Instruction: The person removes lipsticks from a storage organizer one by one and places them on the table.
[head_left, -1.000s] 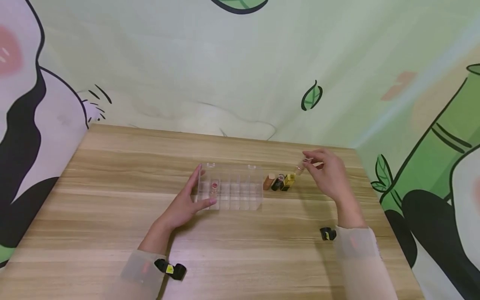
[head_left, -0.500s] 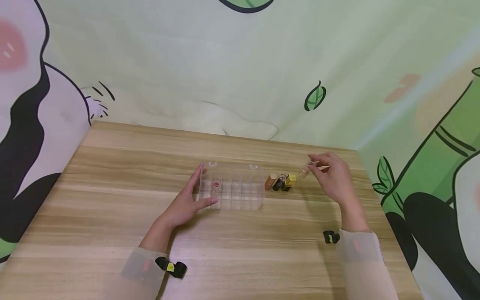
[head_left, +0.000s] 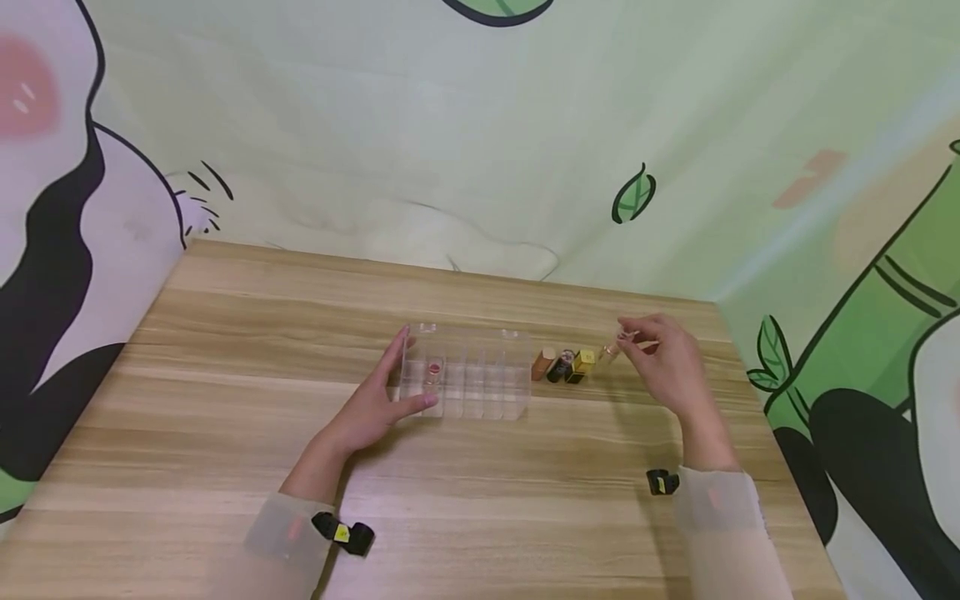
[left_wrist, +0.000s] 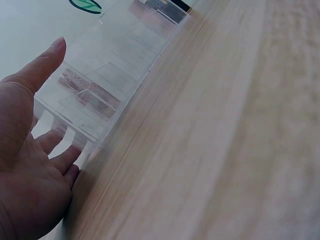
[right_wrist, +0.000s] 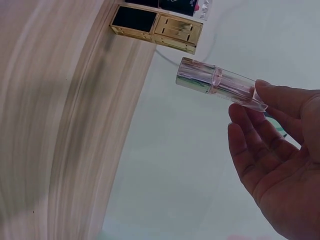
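Observation:
A clear plastic organizer box (head_left: 486, 390) with several compartments stands on the table. My left hand (head_left: 367, 418) holds its left end, thumb along the front and fingers at the side and back. One lipstick (head_left: 433, 375) stands upright in a compartment near that end. My right hand (head_left: 666, 368) pinches another lipstick (right_wrist: 220, 82) by its transparent end between thumb and fingers; the shiny metallic end points away from the hand. The held lipstick is off the table, just right of a gold-and-black lipstick (right_wrist: 156, 29).
A brown lipstick (head_left: 543, 364) and a dark lipstick (head_left: 560, 367) stand in a row with the gold-and-black one, right beside the box. The wooden table (head_left: 480, 492) meets a printed curtain (head_left: 375, 150) at the back.
My right hand has moved slightly right and down with the lipstick, away from the row. My left hand keeps its hold on the box. The head view has shifted slightly.

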